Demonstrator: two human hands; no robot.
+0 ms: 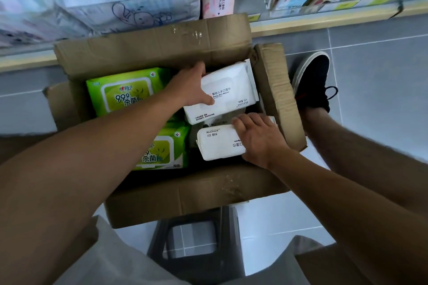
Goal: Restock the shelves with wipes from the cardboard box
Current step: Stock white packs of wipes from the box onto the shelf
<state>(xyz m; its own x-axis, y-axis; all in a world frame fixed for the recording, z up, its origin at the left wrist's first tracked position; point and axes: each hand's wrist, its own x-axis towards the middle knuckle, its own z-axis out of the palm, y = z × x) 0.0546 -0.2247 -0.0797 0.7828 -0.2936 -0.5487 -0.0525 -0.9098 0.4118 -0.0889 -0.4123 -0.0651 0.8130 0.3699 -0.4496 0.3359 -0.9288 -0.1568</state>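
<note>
we sat over the cardboard box (pixel 148 53), which stood open on the floor just below the shelf (pixel 324 22) so each pack needed only a short lift. on the box's left side lay two green wipes packs (pixel 126 90), untouched, one nearer us than the other. our left hand (pixel 188 85) had closed on the far white wipes pack (pixel 228 92), thumb on its face and fingers wrapped over its far edge, tilting it up. our right hand (pixel 259 138) lay clamped over the near white wipes pack (pixel 220 143), fingers curled over its top edge, probably to take both packs in one trip.
</note>
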